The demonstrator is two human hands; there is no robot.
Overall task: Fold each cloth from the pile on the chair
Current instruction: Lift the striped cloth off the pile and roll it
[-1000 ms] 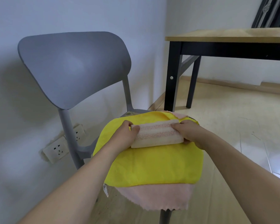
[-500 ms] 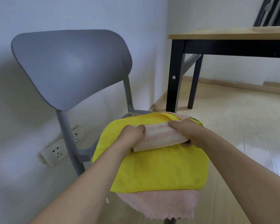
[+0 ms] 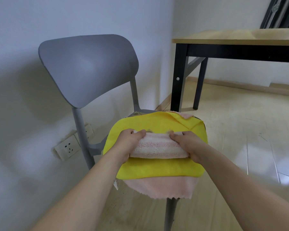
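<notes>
A folded, pink-and-white striped cloth (image 3: 157, 146) lies across a yellow cloth (image 3: 158, 169) spread over the seat of a grey chair (image 3: 88, 67). My left hand (image 3: 129, 144) grips the striped cloth's left end. At its right end, my right hand (image 3: 188, 144) grips it, fingers curled over the top edge. A pale pink cloth (image 3: 163, 187) hangs from under the yellow one at the seat's front, and a corner of it shows at the back right. The seat itself is almost wholly hidden.
A wooden table with black legs (image 3: 178, 77) stands to the right behind the chair. A wall socket (image 3: 68, 147) sits low on the white wall to the left. Light wood floor (image 3: 240, 130) stretches to the right.
Both hands have rolled the striped cloth's far edge over toward me, making it thicker. The view has shifted so the chair sits further right.
</notes>
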